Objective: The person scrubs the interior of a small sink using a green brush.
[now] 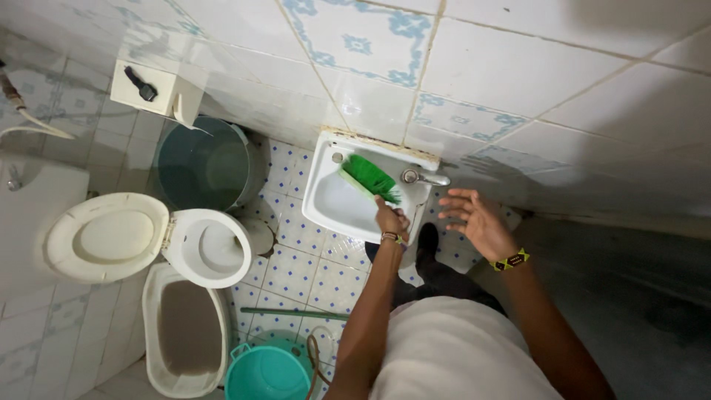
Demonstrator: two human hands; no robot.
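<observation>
A green brush (pixel 368 178) with a pale back lies across the bowl of a small white wall sink (pixel 330 211). My left hand (pixel 390 220) grips its handle at the sink's front edge. My right hand (pixel 476 218) hovers open, fingers spread, to the right of the sink and just below the metal tap (pixel 424 178); it holds nothing. Both wrists wear beaded bands.
A white toilet (pixel 207 248) with raised lid (pixel 107 237) stands at left, a grey bucket (pixel 207 164) behind it. A white tub (pixel 185 333), a teal bucket (pixel 266 372) and a green stick (pixel 292 314) sit on the blue-dotted tile floor. A paper holder (pixel 152 89) hangs on the wall.
</observation>
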